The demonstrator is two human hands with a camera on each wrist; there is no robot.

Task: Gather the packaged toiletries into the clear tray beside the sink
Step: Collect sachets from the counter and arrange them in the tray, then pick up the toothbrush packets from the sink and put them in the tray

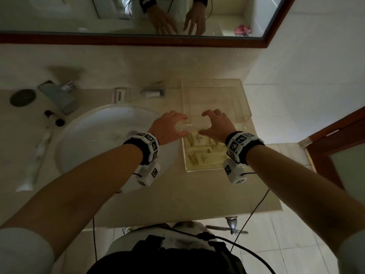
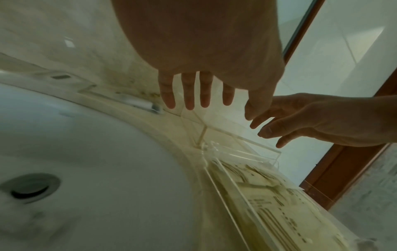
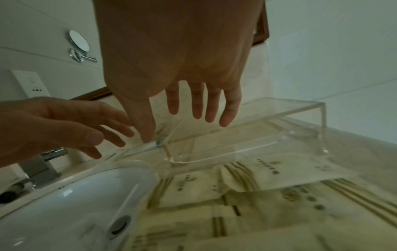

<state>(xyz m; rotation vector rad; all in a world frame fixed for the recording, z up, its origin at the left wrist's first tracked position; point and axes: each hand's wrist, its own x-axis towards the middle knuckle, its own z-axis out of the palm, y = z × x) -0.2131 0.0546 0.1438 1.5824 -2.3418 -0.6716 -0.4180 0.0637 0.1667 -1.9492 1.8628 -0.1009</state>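
A flat clear tray (image 1: 186, 167) lies on the counter right of the sink and holds several cream packets with brown stripes (image 1: 203, 153). Just behind it stands a taller clear acrylic box (image 1: 215, 95), seemingly with nothing inside. My left hand (image 1: 182, 125) and right hand (image 1: 202, 123) hover side by side over the place where tray and box meet. Their fingers are spread and loosely bent and grip nothing. The left wrist view shows the left hand (image 2: 214, 101) above the box corner (image 2: 247, 146). In the right wrist view the right hand (image 3: 178, 117) hangs over the box (image 3: 279, 115) and packets (image 3: 257, 186).
The white sink (image 1: 94, 135) fills the left of the counter, with the tap (image 1: 59, 95) behind it. A long white packaged item (image 1: 37, 155) and small black-capped bottles (image 1: 53, 118) lie left of the basin. Two small items (image 1: 121, 94) (image 1: 152, 93) sit by the back wall. A door frame (image 1: 335, 139) stands to the right.
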